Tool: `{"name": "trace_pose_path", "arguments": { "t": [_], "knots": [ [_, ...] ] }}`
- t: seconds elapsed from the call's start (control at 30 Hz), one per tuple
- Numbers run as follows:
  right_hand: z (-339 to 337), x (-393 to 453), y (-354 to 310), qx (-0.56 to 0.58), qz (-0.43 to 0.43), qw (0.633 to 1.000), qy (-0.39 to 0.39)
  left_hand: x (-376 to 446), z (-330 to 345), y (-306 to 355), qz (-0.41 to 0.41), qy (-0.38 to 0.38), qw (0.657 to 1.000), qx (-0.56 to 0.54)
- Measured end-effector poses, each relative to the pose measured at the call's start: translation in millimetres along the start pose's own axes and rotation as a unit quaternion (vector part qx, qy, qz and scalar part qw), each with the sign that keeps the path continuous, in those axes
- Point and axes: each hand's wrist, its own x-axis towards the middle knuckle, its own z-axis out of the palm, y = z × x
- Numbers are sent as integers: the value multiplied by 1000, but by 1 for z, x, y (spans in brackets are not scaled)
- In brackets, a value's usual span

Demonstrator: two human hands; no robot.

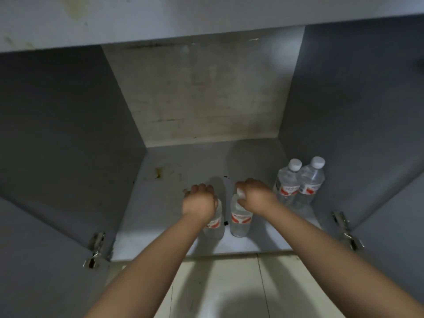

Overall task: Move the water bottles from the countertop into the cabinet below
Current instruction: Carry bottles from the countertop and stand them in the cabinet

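Both my arms reach into the open lower cabinet (pixel 160 180). My left hand (pixel 200 200) is closed over the top of a clear water bottle (pixel 215 226) with a red and white label, standing upright on the cabinet floor. My right hand (pixel 257 196) grips the neck of a second such bottle (pixel 239 222), upright just to the right, its white cap partly visible. Two more capped bottles, one (pixel 286 184) beside the other (pixel 308 184), stand together at the right wall of the cabinet.
Both cabinet doors hang open, with metal hinges at the left (pixel 97 246) and right (pixel 346 228). The stained back panel (pixel 202 92) and the countertop edge (pixel 160 21) lie above. Pale floor tiles (pixel 218 290) are below the cabinet front.
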Motion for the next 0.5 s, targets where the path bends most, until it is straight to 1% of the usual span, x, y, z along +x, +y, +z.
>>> {"name": "trace_pose_path", "arguments": {
  "t": [0.07,0.17,0.23,0.27,0.33,0.4,0.43,0.5],
  "knots": [
    [3,1,0,-9,-2,1000,-5,-1,11,-1,49,-8,998,-26],
    [11,1,-3,-29,26,999,34,-1,22,0,31,-6,999,-36],
    [8,2,-2,-43,12,998,39,0,26,2,30,4,999,-18],
    [5,3,0,-43,-7,999,20,1,27,2,32,10,999,-11],
    [-6,6,6,-28,-58,997,-45,2,26,1,32,18,999,-2],
    [-18,7,13,-38,-100,989,-102,1,25,3,27,13,1000,5],
    [-22,6,16,-44,-106,987,-115,0,24,5,22,10,1000,5],
    [-26,3,16,-47,-107,987,-109,0,22,7,14,8,1000,-5]
  ]
}}
